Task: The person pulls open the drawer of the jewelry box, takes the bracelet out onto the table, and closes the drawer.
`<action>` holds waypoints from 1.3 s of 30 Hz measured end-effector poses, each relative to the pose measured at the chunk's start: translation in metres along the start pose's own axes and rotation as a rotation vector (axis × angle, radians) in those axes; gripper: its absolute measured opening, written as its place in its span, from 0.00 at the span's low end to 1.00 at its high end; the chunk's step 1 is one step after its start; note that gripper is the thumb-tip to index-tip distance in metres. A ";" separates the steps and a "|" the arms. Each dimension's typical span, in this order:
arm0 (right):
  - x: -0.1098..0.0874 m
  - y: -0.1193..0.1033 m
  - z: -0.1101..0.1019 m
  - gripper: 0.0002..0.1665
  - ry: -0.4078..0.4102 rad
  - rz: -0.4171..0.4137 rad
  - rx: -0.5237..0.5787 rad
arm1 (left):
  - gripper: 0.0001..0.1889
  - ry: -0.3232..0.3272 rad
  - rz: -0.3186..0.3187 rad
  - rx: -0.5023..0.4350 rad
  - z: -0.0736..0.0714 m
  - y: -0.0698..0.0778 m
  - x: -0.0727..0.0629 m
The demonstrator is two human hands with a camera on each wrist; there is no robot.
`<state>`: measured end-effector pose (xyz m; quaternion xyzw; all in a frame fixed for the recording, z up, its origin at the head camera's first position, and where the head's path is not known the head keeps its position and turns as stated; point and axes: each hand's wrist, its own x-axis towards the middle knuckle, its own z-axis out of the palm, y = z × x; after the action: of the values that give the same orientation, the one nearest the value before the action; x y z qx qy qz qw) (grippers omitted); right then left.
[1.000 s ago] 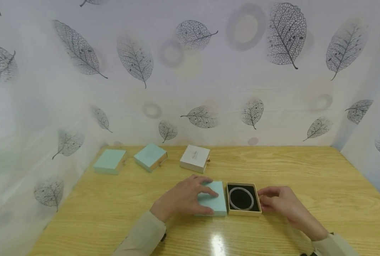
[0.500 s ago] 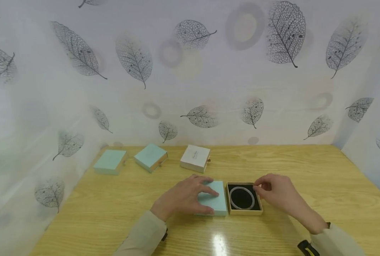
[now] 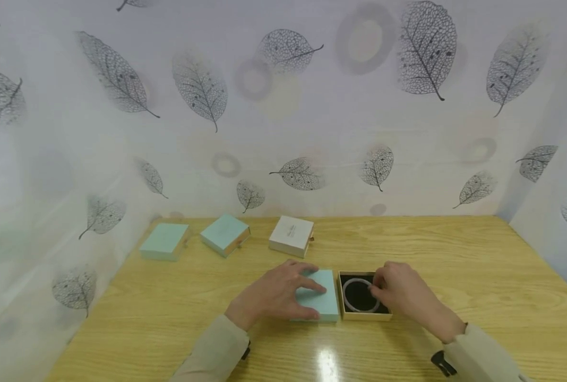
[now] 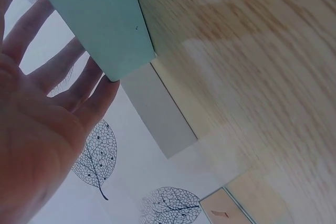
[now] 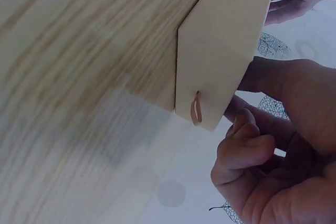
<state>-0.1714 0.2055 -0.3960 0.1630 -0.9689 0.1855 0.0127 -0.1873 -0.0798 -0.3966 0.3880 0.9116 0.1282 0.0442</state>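
My left hand (image 3: pixel 274 294) holds a pale teal box sleeve (image 3: pixel 330 305) on the table, thumb at its near edge and fingers reaching over the top to the far side. Beside the sleeve lies a cream tray (image 3: pixel 366 317) with a black lining. A greyish-white bangle (image 3: pixel 345 297) lies flat in it. My right hand (image 3: pixel 403 289) reaches over the tray's right side, thumb and bent fingers at the bangle's right edge; I cannot tell whether they pinch it. A small brown ribbon loop (image 5: pixel 197 108) hangs from the tray's end in the right wrist view.
Two teal boxes, one at far left (image 3: pixel 164 240) and another teal box (image 3: pixel 224 233), stand at the back. A white box (image 3: pixel 291 235) with dark lettering is to their right. Behind the wood-grain table (image 3: pixel 474 276) hangs a leaf-print sheet (image 3: pixel 331 122).
My right hand has gone from the tray's right edge, up over its far right corner, then left and inward to the bangle. My left hand and the sleeve have stayed put.
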 end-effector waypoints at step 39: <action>-0.020 0.020 -0.024 0.18 0.091 0.317 0.439 | 0.24 -0.012 -0.036 -0.053 0.001 0.000 -0.001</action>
<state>-0.1603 0.2380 -0.3827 -0.0002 -0.9174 0.3979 -0.0087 -0.1866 -0.0798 -0.3979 0.3708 0.9146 0.1490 0.0623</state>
